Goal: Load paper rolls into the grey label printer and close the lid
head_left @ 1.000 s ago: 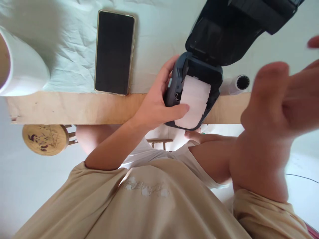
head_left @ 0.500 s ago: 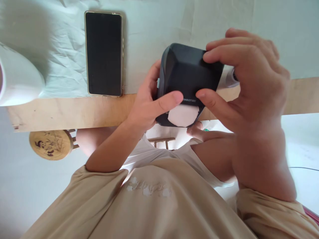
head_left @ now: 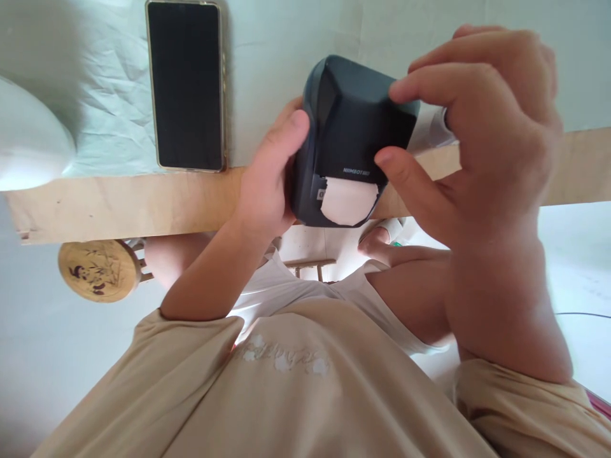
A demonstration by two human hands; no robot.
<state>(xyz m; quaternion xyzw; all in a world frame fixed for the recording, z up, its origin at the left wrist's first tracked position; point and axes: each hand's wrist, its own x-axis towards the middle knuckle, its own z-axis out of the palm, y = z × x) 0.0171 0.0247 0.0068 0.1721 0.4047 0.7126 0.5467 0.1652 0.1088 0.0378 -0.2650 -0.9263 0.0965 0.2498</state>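
Both hands are on a dark label printer (head_left: 351, 121) at the near edge of the wooden table (head_left: 143, 200). The left hand (head_left: 267, 184) wraps its left side; the right hand (head_left: 477, 140) pinches the closed lid between thumb and fingertips. White label paper (head_left: 346, 202) pokes from the slot. A smartphone (head_left: 186, 86) lies left, on a pale cloth (head_left: 109, 108).
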